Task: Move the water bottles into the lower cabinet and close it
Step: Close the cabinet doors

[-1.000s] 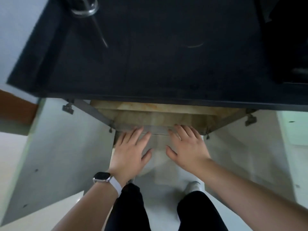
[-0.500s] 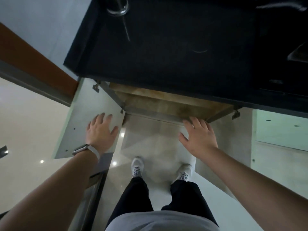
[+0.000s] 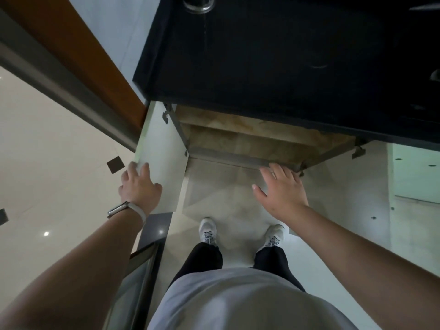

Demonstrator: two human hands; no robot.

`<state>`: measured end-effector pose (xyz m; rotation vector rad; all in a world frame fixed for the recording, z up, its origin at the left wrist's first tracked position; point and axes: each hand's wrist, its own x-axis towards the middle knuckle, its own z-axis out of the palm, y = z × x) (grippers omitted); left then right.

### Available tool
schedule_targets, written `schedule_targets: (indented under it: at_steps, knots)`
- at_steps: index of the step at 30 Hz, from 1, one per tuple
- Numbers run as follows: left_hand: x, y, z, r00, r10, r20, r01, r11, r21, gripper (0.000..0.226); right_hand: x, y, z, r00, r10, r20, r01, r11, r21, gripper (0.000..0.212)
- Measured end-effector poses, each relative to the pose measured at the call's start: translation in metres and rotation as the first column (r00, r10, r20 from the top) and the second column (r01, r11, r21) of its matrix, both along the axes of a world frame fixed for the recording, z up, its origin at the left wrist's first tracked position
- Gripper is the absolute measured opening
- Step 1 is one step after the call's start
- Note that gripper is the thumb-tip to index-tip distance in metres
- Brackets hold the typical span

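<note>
The lower cabinet (image 3: 250,141) stands open under a black countertop (image 3: 273,55), showing a bare brown shelf inside. No water bottle is in view. My left hand (image 3: 139,186) holds the top outer corner of the open left door (image 3: 164,151), fingers over its edge and thumb on the inner face. My right hand (image 3: 281,189) hovers with fingers straight and spread just in front of the cabinet's lower front rail, beside the open right door (image 3: 340,198). It holds nothing.
My two feet in white shoes (image 3: 208,231) stand on the pale floor in front of the cabinet. A brown wooden door frame (image 3: 78,67) runs along the left. A shiny metal ring (image 3: 197,5) sits at the counter's far edge.
My left hand slid from the flat of the left door out to its corner. The view rose and pulled back. My right hand stayed near the front rail.
</note>
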<state>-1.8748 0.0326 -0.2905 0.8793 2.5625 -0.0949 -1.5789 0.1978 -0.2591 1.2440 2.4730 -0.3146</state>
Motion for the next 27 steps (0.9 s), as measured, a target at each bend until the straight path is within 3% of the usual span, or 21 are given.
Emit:
schedule_targets:
  at_steps: [7,13,16,24,27]
  knots:
    - [0.007,0.011,0.004,0.996,-0.038,0.085,0.028,0.992,0.124,0.052,0.009,-0.008,-0.002,0.997,-0.072,0.028,0.072,0.997,0.004,0.057]
    - [0.068,0.034,-0.005,0.949,-0.278,0.151,0.249,0.95,0.188,0.056,0.047,0.002,-0.003,0.983,-0.181,0.029,0.181,0.983,0.007,0.055]
    - [0.095,0.057,-0.009,0.92,-0.367,0.14,0.344,0.924,0.168,0.065,0.072,0.01,-0.003,0.974,-0.226,0.027,0.226,0.974,0.022,0.053]
    - [0.134,0.11,-0.013,0.916,-0.369,0.157,0.364,0.929,0.062,0.081,0.15,0.035,-0.014,0.933,-0.358,0.029,0.358,0.933,0.028,0.052]
    - [0.15,0.126,-0.02,0.921,-0.338,0.193,0.336,0.941,0.041,0.073,0.182,0.046,-0.018,0.915,-0.402,0.041,0.399,0.914,0.071,0.052]
